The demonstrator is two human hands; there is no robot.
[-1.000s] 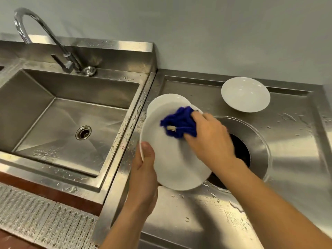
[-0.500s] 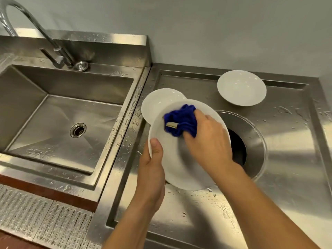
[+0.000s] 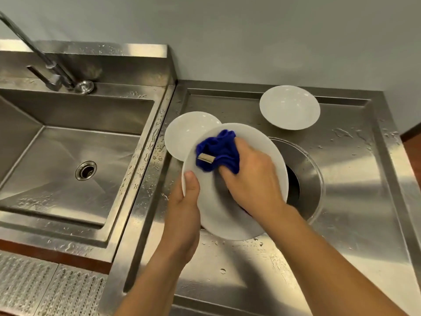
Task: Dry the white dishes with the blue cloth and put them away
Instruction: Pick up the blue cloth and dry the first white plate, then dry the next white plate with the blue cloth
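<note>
left hand (image 3: 182, 215) shifting the large plate (image 3: 211, 215) rightward over the round opening (image 3: 305, 179), uncovering more of the small plate (image 3: 184, 135) behind, right hand (image 3: 252, 176) rubbing the blue cloth (image 3: 218, 151) nearer its left edge

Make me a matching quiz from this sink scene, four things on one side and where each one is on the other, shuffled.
1 blue cloth
2 large plate
3 bowl
4 small plate

A held at its rim by the left hand
B alone at the back of the counter
C partly hidden behind the large plate
D bunched under the right hand

Pairs: 1-D, 2-A, 3-B, 4-C
</note>
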